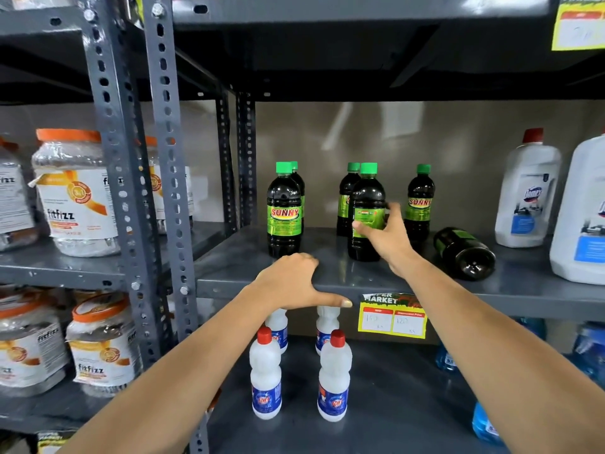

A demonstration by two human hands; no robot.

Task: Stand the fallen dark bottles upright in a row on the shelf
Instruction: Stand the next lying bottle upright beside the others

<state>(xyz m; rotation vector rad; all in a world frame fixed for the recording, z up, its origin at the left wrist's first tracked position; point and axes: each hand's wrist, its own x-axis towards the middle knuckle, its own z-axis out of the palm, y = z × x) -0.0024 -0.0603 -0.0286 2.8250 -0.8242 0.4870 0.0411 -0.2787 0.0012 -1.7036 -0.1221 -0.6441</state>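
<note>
Several dark bottles with green caps and green labels stand upright on the grey shelf (pixel 248 257). My right hand (pixel 384 235) grips the front middle bottle (pixel 366 204), which stands upright on the shelf. Behind it stands another bottle (pixel 346 198). A bottle (pixel 284 211) stands at the left with a second one (pixel 298 183) behind it. Another (pixel 420 201) stands at the right. One dark bottle (pixel 465 252) lies on its side at the right, base toward me. My left hand (pixel 294 283) rests on the shelf's front edge, fingers curled over it, holding nothing.
Large white jugs (pixel 527 191) stand at the shelf's right end. White bottles with red caps (pixel 265 371) fill the shelf below. Orange-lidded jars (pixel 75 191) sit on the rack to the left. A yellow price tag (pixel 393 316) hangs on the shelf edge.
</note>
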